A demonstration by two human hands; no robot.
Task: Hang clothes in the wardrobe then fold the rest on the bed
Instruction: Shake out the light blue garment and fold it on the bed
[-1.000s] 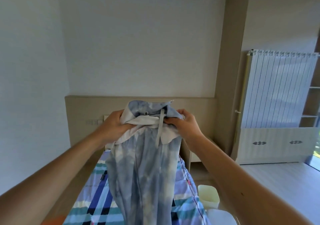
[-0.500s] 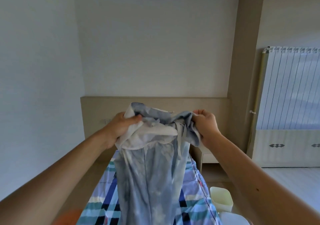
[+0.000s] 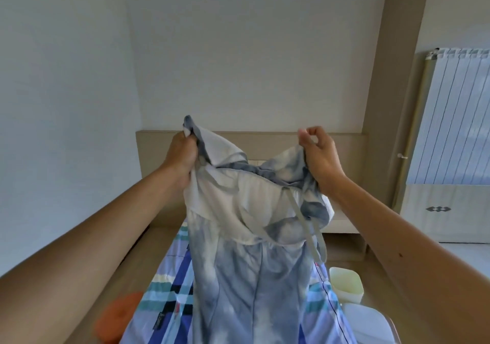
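Above the bed point(image 3: 169, 290), in front of the beige headboard point(image 3: 267, 138), we hold up a blue-and-white tie-dyed garment point(image 3: 249, 277) by its waistband. Its long axis runs straight up and down: the waist is uppermost and stretched left to right between our hands, and the body hangs toward the checked bedcover. Our left hand point(image 3: 183, 155) is closed in a fist round the left end of the band, with a tuft of cloth poking out above the knuckles. Our right hand point(image 3: 322, 158) pinches the right end between thumb and forefinger, the other fingers curled and more cloth gathered under the palm. The band sags between the two grips and folds over, showing a white inner face, and a pale grey drawstring point(image 3: 307, 235) dangles from it on the right. The bottom of the garment is cut off by the lower edge of the view, so we cannot tell whether it touches the bed. It hides the middle of the bedcover. At the near left, an orange thing point(image 3: 119, 314) beside the bed is too blurred to identify. To the right of the bed stands a pale yellow bin point(image 3: 344, 281), and nearer than it a white container point(image 3: 363, 325) is cropped by the frame. A slatted cupboard point(image 3: 450, 144) at the far right is cut off too.
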